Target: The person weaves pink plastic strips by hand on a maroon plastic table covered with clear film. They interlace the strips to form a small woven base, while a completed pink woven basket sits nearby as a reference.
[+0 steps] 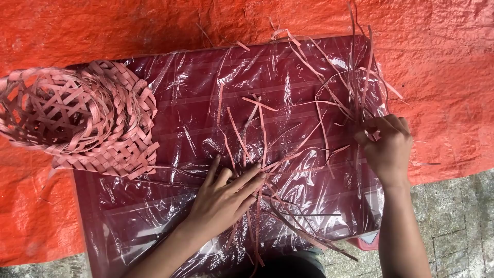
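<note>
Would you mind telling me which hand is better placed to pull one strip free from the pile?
The right hand: its fingers are already pinched around strips near the table's right edge. The left hand lies flat, pressing the pile down.

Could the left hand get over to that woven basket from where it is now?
Probably yes. The left hand lies flat on loose strips; between it and the woven basket is only bare plastic-wrapped table, with nothing standing in the way.
</note>
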